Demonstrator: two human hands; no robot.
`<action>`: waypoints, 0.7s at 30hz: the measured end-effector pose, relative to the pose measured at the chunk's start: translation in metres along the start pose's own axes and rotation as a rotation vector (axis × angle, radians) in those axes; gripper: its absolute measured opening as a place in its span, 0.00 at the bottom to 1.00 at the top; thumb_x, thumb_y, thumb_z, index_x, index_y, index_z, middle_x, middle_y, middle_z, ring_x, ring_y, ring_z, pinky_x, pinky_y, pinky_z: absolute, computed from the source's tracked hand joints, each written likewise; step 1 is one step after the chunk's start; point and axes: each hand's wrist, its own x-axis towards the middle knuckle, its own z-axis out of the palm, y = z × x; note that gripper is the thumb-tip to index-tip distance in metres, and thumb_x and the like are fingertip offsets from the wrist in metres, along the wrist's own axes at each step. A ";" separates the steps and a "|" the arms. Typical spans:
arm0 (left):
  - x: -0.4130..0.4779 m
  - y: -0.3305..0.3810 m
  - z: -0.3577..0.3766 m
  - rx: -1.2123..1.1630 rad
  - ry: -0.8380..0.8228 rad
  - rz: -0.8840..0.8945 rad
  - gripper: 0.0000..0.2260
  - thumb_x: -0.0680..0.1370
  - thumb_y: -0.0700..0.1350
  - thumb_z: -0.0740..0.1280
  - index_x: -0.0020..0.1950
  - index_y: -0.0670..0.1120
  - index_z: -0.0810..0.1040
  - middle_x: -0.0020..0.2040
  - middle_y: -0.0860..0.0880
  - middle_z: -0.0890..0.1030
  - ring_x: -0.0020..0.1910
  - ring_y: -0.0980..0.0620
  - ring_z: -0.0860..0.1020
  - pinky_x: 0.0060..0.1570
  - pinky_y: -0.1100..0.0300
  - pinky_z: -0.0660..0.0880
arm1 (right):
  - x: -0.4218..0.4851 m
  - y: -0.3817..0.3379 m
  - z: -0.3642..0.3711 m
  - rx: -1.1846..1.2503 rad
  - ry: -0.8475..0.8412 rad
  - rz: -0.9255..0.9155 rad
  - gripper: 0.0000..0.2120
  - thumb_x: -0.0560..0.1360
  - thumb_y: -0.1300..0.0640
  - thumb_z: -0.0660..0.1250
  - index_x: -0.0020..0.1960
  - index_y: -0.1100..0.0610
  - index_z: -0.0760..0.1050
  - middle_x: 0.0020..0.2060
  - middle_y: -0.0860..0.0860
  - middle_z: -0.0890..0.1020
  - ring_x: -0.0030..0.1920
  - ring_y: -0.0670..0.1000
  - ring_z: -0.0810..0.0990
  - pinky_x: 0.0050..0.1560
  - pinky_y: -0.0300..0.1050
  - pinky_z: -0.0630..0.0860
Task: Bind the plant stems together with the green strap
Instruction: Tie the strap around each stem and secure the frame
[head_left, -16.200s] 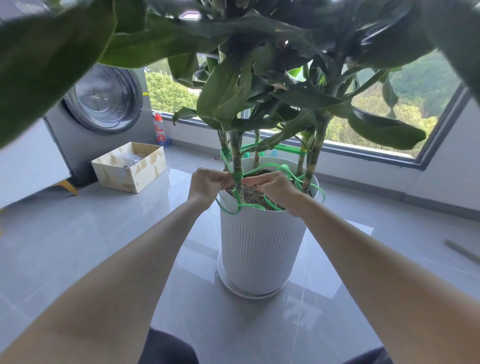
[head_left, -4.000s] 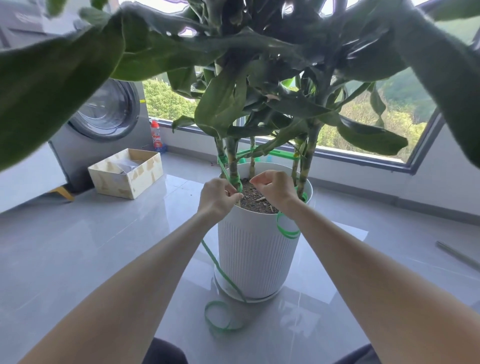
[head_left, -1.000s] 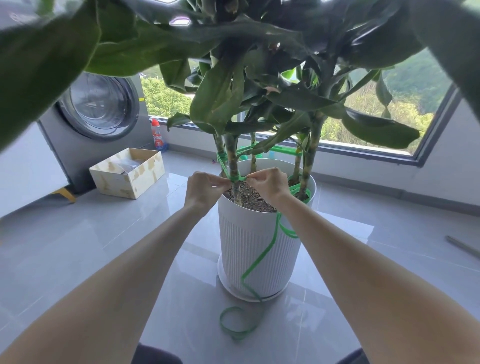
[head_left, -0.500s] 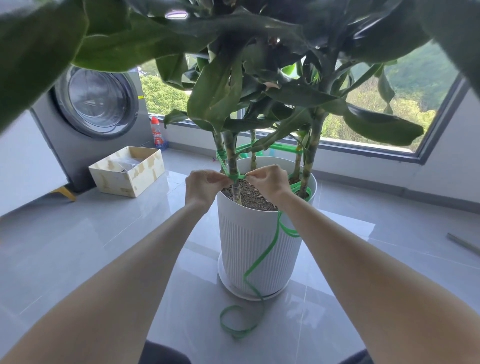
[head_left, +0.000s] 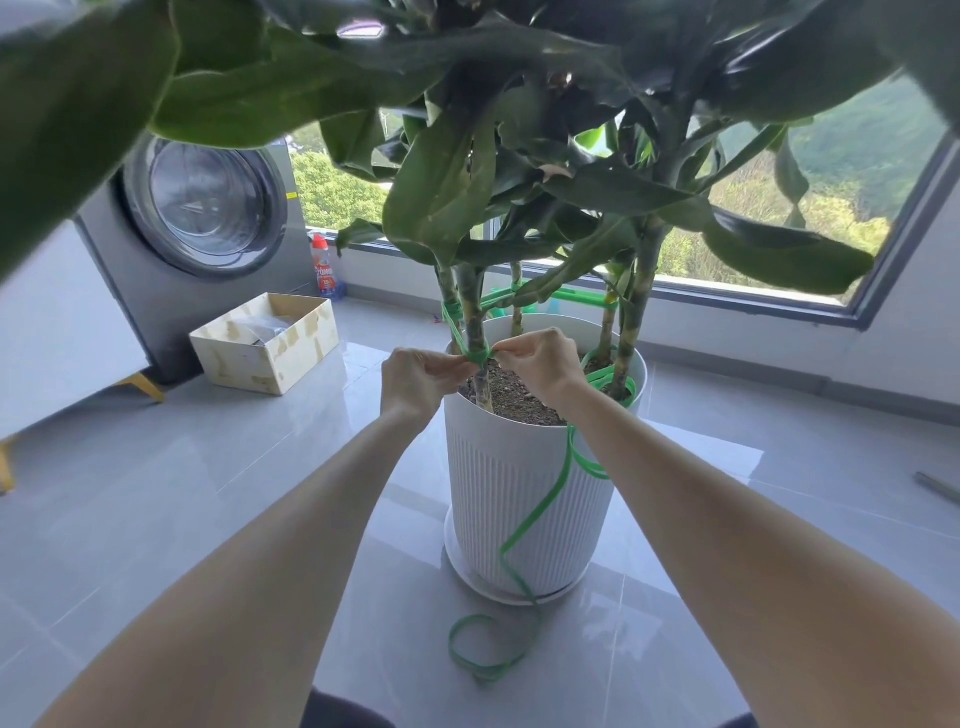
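My left hand (head_left: 421, 382) and right hand (head_left: 540, 358) pinch the green strap (head_left: 480, 355) beside the front stem (head_left: 474, 325), mid-knot; next, I judge, a firm outward pull.

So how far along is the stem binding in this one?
Done: the flat green strap already links the striped plant stems higher up. In hand: left hand and right hand pinch it at a wrap around the nearest stem. Left: tying that off; slack trails down the white ribbed pot.

Glossy grey tiled floor (head_left: 156, 519), washing machine (head_left: 202, 228) left, wide daylit window (head_left: 831, 171) behind.
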 end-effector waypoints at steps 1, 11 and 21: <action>-0.001 0.001 0.000 0.000 0.002 0.002 0.13 0.68 0.38 0.76 0.51 0.39 0.83 0.41 0.45 0.83 0.37 0.54 0.78 0.39 0.68 0.79 | 0.000 0.000 0.000 -0.002 -0.013 -0.003 0.09 0.75 0.60 0.69 0.54 0.56 0.83 0.49 0.53 0.85 0.48 0.51 0.82 0.54 0.44 0.78; -0.004 0.000 0.006 0.129 0.059 0.063 0.07 0.69 0.43 0.76 0.46 0.44 0.85 0.38 0.44 0.85 0.39 0.47 0.83 0.47 0.48 0.80 | 0.000 0.001 -0.006 -0.047 -0.038 -0.004 0.08 0.75 0.58 0.69 0.52 0.55 0.84 0.46 0.52 0.85 0.47 0.51 0.82 0.54 0.49 0.79; -0.009 0.008 0.007 0.363 0.088 0.186 0.06 0.72 0.44 0.73 0.46 0.43 0.86 0.42 0.46 0.85 0.41 0.54 0.81 0.44 0.61 0.76 | -0.006 -0.001 -0.007 -0.109 -0.015 -0.026 0.07 0.73 0.61 0.71 0.45 0.65 0.84 0.45 0.63 0.83 0.51 0.58 0.82 0.53 0.51 0.78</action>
